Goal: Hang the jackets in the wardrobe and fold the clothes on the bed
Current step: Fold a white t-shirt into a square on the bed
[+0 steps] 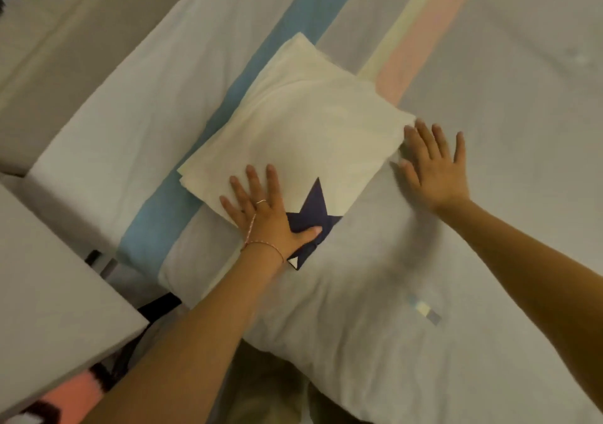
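My left grip lies flat with fingers spread, pressing the near part of the folded cream top, thumb on its navy star. The top sits near the bed's left edge, partly on the pillow, partly over the blue stripe. My right grip, fingers straight and apart, holds nothing and touches the top's right edge.

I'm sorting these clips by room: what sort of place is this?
Most likely a bedroom. A bed with a pastel-striped sheet fills the view, a pillow lies at its near end, and the left hand presses flat on a folded white garment with a dark star.
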`<act>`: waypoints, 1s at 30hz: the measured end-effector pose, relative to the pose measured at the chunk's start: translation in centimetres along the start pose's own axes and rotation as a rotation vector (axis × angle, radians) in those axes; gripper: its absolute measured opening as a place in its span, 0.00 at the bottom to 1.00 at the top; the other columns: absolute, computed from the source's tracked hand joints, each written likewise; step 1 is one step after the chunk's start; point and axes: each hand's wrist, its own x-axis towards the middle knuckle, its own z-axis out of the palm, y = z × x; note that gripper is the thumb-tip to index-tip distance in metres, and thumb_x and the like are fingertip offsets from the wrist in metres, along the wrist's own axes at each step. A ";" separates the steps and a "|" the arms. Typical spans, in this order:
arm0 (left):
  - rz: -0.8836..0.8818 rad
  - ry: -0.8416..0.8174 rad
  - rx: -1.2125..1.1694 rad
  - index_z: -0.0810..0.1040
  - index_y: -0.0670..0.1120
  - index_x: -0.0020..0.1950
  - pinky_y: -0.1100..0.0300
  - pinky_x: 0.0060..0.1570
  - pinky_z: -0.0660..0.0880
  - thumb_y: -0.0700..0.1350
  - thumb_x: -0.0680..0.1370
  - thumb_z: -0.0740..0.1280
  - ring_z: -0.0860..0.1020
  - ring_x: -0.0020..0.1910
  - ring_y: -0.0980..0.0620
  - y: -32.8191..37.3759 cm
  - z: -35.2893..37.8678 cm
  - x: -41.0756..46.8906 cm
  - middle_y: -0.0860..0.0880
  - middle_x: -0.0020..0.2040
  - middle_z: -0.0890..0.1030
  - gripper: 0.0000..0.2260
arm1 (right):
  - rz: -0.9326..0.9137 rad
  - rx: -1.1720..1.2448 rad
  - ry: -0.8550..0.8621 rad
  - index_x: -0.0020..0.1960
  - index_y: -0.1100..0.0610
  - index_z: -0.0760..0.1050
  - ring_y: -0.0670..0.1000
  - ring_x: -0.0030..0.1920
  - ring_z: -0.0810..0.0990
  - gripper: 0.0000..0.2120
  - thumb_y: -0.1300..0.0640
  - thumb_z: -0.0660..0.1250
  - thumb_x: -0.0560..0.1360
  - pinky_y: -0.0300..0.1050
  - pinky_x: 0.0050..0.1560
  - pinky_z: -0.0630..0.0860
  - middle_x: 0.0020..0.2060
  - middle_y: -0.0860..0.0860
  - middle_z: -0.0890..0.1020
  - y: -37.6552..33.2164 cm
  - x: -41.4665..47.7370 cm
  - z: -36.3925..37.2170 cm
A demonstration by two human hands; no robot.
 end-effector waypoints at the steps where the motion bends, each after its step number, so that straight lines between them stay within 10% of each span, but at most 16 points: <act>1: 0.029 0.039 -0.042 0.27 0.48 0.72 0.37 0.64 0.30 0.78 0.63 0.51 0.32 0.72 0.35 1.4 0.4 -1.1 0.42 0.74 0.30 0.54 | -0.037 -0.010 -0.021 0.78 0.50 0.43 0.55 0.77 0.46 0.30 0.38 0.38 0.79 0.56 0.72 0.32 0.77 0.51 0.49 1.8 -2.9 0.7; 4: 0.248 -0.095 -0.062 0.29 0.50 0.73 0.39 0.66 0.31 0.76 0.64 0.40 0.31 0.72 0.36 7.7 3.1 -5.3 0.46 0.73 0.28 0.47 | -0.002 -0.055 -0.100 0.77 0.51 0.51 0.59 0.75 0.54 0.29 0.40 0.40 0.80 0.60 0.72 0.41 0.75 0.56 0.60 7.9 -12.7 3.0; 8: 0.347 -0.650 0.023 0.37 0.57 0.75 0.35 0.70 0.40 0.71 0.73 0.51 0.31 0.72 0.36 16.1 9.3 -10.4 0.48 0.74 0.29 0.39 | 0.313 -0.085 -0.236 0.75 0.54 0.57 0.67 0.73 0.58 0.32 0.48 0.60 0.74 0.69 0.69 0.53 0.73 0.64 0.61 16.6 -25.9 4.8; 11: 0.563 -0.726 0.277 0.43 0.57 0.76 0.30 0.67 0.41 0.70 0.72 0.56 0.29 0.70 0.33 21.6 12.7 -13.8 0.49 0.74 0.28 0.39 | 0.709 -0.033 -0.213 0.74 0.55 0.62 0.67 0.74 0.52 0.32 0.51 0.67 0.73 0.65 0.72 0.49 0.75 0.62 0.55 22.2 -33.9 4.2; 14: 0.706 -0.798 0.408 0.53 0.57 0.76 0.29 0.66 0.46 0.68 0.72 0.58 0.31 0.70 0.32 26.6 14.8 -17.6 0.52 0.76 0.34 0.35 | 0.678 -0.029 -0.238 0.75 0.51 0.60 0.64 0.76 0.45 0.34 0.47 0.69 0.73 0.63 0.73 0.43 0.78 0.53 0.48 26.0 -39.9 3.9; 18: 0.760 -0.802 0.557 0.56 0.56 0.76 0.30 0.67 0.51 0.65 0.72 0.61 0.33 0.70 0.29 29.5 16.5 -19.7 0.54 0.77 0.38 0.35 | 0.920 0.210 0.182 0.74 0.52 0.57 0.60 0.73 0.57 0.35 0.57 0.69 0.72 0.62 0.69 0.59 0.75 0.56 0.53 28.3 -40.7 4.0; 22: 0.784 -0.785 0.683 0.54 0.57 0.76 0.33 0.68 0.53 0.67 0.71 0.60 0.37 0.70 0.26 29.5 18.1 -18.7 0.55 0.77 0.38 0.36 | 1.356 0.964 0.388 0.68 0.59 0.61 0.56 0.58 0.73 0.22 0.60 0.63 0.76 0.53 0.61 0.72 0.60 0.56 0.72 29.1 -40.2 5.4; 30: 0.711 -0.861 0.585 0.54 0.53 0.76 0.37 0.69 0.34 0.72 0.73 0.41 0.46 0.76 0.42 31.3 17.0 -19.4 0.45 0.78 0.46 0.37 | 1.093 0.704 0.228 0.61 0.63 0.66 0.57 0.35 0.70 0.12 0.63 0.56 0.78 0.48 0.36 0.65 0.34 0.55 0.69 22.4 -42.2 4.0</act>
